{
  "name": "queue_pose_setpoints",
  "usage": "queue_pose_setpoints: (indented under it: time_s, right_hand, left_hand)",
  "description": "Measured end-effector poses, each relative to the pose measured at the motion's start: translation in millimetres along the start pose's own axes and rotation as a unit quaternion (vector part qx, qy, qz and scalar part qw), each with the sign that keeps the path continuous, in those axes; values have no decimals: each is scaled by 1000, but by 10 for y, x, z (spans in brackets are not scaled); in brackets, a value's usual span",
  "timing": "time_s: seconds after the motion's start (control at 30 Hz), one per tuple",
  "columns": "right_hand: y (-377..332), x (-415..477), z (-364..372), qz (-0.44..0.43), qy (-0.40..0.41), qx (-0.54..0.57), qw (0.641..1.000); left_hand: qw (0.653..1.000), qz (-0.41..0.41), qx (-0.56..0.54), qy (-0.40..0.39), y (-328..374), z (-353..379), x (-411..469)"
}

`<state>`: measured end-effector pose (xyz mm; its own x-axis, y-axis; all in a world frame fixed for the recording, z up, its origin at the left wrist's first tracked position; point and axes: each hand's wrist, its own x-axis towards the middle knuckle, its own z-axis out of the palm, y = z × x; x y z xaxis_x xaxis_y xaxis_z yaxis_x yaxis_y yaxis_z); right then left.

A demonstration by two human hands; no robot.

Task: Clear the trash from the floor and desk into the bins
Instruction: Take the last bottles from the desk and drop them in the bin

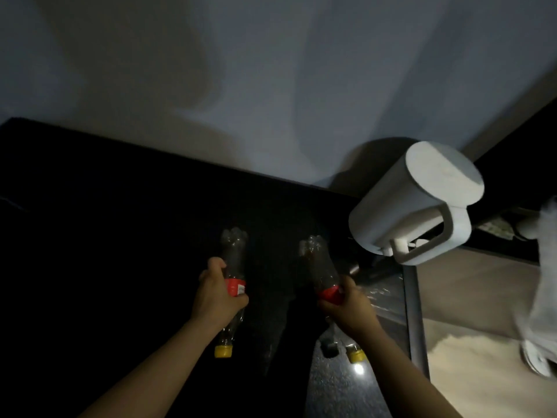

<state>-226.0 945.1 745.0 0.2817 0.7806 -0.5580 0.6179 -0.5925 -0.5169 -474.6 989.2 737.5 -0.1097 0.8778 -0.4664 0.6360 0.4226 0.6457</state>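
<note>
A dark worktop [105, 221] lies under everything, and a white jug [416, 200] sits up and to the right of the right grip [349, 309]. The left grip [217, 294] is curled tight round one bottle [233, 257] at its red label. The right grip is curled round the other bottle [319, 267] the same way, just beside the first.
</note>
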Motion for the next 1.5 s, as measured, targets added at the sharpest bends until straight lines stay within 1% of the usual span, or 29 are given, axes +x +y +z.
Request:
queue_pose_setpoints:
  time_s: [0.13, 0.3, 0.43, 0.57, 0.77, 0.97, 1.17, 1.33, 1.5]
  right_hand:
    - [89, -400, -166, -24, 60, 82, 995]
    - [283, -939, -487, -60, 151, 146, 976]
    - [527, -1426, -907, -84, 239, 201, 946]
    - [887, -1994, -1469, -103, 342, 241, 902]
    - [1703, -2912, -2192, -105, 448, 280, 842]
    - [2565, -3943, -2636, -92, 532, 302, 786]
    - [3234, -4830, -2831, -54, 610, 315, 725]
    - [3737, -5398, -2902, -17, 666, 314, 676]
    - [4220, -5659, -3021, 16, 697, 310, 646]
  left_hand:
    - [997, 69, -40, -13, 232, 22, -247]
    - [981, 172, -63, -55, 719, 102, -728]
    - [959, 251, -92, -96, 1190, 305, -1237]
    - [934, 316, -110, -121, 1743, 632, -1875]
    - [884, 423, -137, -141, 2462, 1263, -3034]
    - [840, 473, -172, -204, 2833, 1980, -4176]
    - [781, 531, -153, -292, 3069, 2532, -5175]
    - [720, 578, -126, -363, 3245, 2971, -5880]
    - [686, 591, -115, -409, 3385, 3473, -6334]
